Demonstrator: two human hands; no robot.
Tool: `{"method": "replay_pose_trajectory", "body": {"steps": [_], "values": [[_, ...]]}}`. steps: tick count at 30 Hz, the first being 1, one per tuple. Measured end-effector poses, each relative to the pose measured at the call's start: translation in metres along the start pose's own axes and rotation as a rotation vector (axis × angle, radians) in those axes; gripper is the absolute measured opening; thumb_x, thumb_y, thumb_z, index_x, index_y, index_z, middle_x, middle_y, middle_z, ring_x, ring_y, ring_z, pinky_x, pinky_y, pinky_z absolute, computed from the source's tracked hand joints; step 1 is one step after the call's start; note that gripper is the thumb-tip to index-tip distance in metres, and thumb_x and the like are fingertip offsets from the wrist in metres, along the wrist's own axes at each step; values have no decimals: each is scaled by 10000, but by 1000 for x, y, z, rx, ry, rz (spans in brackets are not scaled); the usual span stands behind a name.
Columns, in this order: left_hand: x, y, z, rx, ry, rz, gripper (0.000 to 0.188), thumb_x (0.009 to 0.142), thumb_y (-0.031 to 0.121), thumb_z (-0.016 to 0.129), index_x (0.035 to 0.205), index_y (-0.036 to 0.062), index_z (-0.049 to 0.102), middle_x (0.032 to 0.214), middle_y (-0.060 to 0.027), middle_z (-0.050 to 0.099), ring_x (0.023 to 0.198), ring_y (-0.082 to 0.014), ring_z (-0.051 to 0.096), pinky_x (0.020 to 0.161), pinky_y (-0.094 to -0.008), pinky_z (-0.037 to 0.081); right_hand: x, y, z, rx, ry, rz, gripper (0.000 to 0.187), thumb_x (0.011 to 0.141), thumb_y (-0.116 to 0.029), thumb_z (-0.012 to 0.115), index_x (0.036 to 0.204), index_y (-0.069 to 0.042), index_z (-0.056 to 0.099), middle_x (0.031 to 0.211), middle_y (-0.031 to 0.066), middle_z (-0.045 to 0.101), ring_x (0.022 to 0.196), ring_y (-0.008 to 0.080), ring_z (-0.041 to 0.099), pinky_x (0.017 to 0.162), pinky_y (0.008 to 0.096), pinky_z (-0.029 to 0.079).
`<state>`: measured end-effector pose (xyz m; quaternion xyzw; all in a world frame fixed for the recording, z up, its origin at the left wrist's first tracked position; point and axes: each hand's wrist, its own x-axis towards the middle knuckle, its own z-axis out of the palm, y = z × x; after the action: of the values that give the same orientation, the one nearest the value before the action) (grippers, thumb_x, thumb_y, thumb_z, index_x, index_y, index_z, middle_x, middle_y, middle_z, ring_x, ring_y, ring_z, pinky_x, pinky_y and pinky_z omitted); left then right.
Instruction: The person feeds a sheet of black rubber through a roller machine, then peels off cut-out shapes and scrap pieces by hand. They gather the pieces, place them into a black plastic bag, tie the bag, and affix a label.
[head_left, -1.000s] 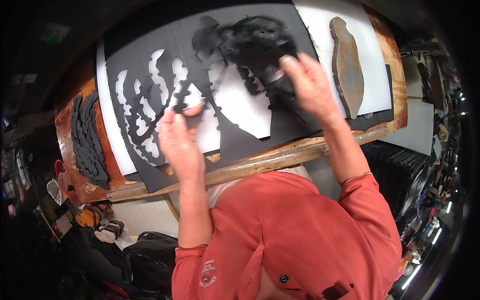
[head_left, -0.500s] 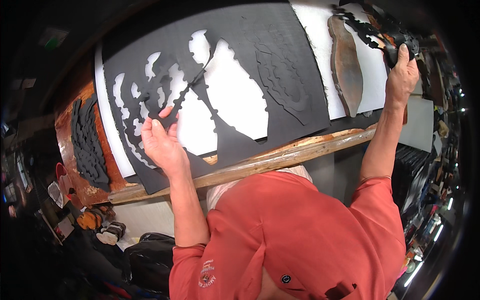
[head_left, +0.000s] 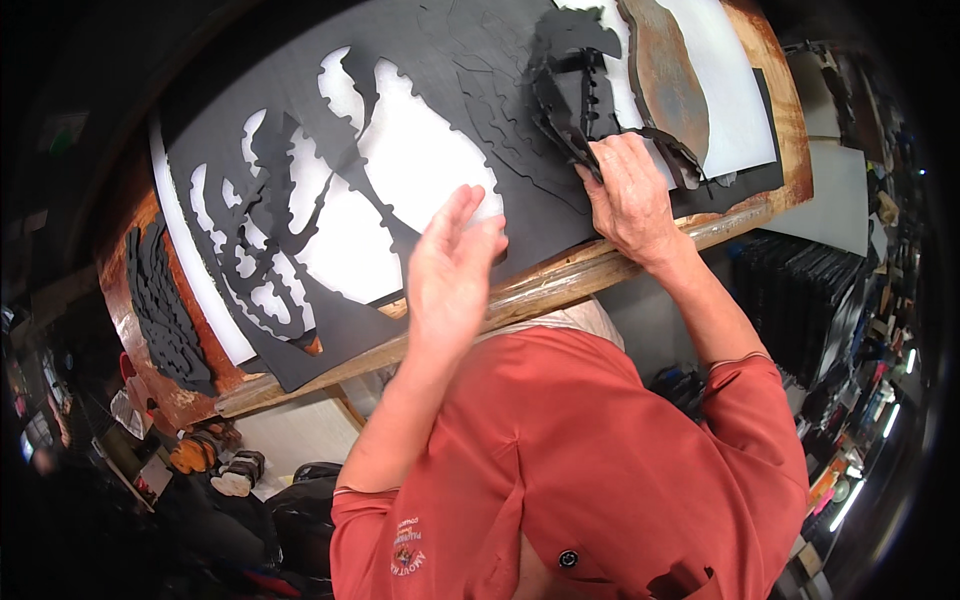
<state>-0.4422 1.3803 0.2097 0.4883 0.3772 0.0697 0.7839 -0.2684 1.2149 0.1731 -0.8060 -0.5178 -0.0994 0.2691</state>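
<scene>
A large black sheet [head_left: 420,35] with scalloped cut-outs lies over a white sheet [head_left: 430,140]. My right hand [head_left: 635,195] is closed on the near end of a dark frame with notched edges, which looks like a cutting die [head_left: 580,70]. The frame is over the right part of the black sheet, slightly blurred. My left hand [head_left: 455,270] holds nothing, its fingers stretched out above the near edge of the large cut-out. Thin notched black strips [head_left: 255,215] lie loose across the left cut-outs. Faint cut outlines [head_left: 490,110] show beside the frame.
A long brown-grey curved piece [head_left: 670,75] lies on white material at the right. Stacked wavy black pieces [head_left: 165,305] rest on the brown tabletop at the left. The worn wooden table edge [head_left: 540,290] runs before me. Dark sheets [head_left: 800,295] are stacked low at the right.
My right hand has brought the frame from the far right inward over the black sheet. My left hand has let go of the black strip and moved right, and the strip lies on the cut-outs.
</scene>
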Motion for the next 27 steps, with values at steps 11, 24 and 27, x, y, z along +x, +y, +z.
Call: {"method": "replay_pose_trajectory", "body": {"steps": [11,24,27], "values": [[37,1,19,70,-146,-16,523,1057,244,674,1462,-59,543,1045,43,619,891,-44,510,804,-229,448,3,-5,9,39,-71,-66,371,755,-68,846,1065,-8,652,932,120,594,861,334,557,736,417,520],[25,-18,4,187,82,409,393,1062,56,601,1429,-71,544,1332,-159,656,1204,-179,622,1054,-339,512,22,23,-15,600,-172,525,322,1071,-316,641,1032,1,676,795,67,608,726,189,545,685,349,468],[19,-10,12,258,77,494,417,1042,49,658,1423,-90,559,1393,-189,629,1266,-207,607,1076,-353,514,28,19,-24,674,-176,586,333,1089,-328,628,1081,-4,706,773,-22,576,736,95,500,676,293,441]]}}
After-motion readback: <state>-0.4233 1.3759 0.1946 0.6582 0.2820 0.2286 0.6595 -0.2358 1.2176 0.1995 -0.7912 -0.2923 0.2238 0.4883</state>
